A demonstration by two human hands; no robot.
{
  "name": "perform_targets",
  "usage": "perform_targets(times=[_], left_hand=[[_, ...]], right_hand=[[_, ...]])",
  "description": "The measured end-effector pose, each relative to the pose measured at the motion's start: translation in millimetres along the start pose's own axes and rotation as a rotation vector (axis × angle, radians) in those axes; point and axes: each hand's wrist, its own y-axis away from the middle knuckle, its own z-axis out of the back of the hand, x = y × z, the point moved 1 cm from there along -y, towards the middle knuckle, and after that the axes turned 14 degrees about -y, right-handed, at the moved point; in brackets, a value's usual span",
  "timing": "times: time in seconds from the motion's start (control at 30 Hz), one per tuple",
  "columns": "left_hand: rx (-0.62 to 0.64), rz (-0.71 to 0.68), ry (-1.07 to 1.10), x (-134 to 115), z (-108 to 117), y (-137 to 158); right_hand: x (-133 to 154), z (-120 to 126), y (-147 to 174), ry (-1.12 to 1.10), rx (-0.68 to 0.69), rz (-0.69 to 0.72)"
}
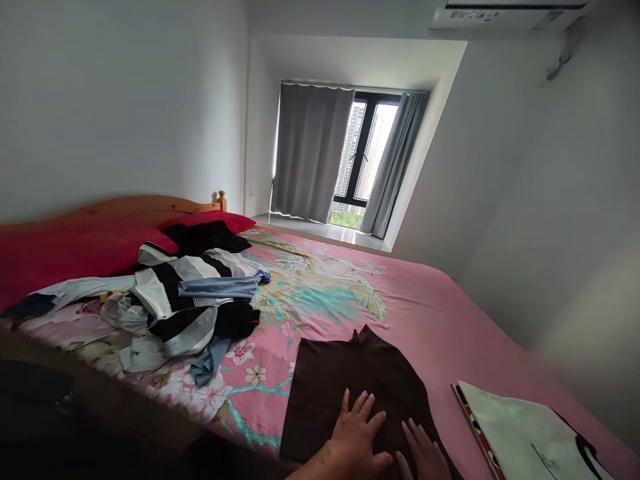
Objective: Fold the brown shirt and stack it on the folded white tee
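Note:
A dark brown garment [325,373], which looks like a high-necked top, is spread out on the pink floral bed sheet [420,300]. My left hand [356,433] lies on it with the fingers spread, palm down. Just to the right, my right hand [425,453] rests at the garment's lower right, its fingers stretched out and partly cut off by the bottom of the view. Neither hand grips anything. The lower part of the garment is hidden by my hands and the frame's edge.
A loose heap of clothes [195,293], with black, white, striped and blue pieces, lies at the left by red pillows [85,257]. Folded clothes with a pale piece on top [520,427] lie at the right. A wooden headboard [150,205] stands against the left wall.

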Motion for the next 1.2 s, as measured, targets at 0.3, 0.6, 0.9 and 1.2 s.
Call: perform_targets(times=[0.3, 0.6, 0.9, 1.2], left_hand=[[0.053, 0.035, 0.000, -3, 3, -9], [0.090, 0.160, 0.005, 18, 22, -41], [0.196, 0.504, -0.321, 166, 47, -13], [0.003, 0.818, -0.393, 204, 61, -34]], right_hand=[[30, 34, -9, -0.105, 0.097, -0.176], [51, 67, -82, -0.356, 0.144, -0.344], [-25, 25, -141, -0.182, 0.436, -0.300], [-38, 19, -147, -0.058, 0.383, -0.407]])
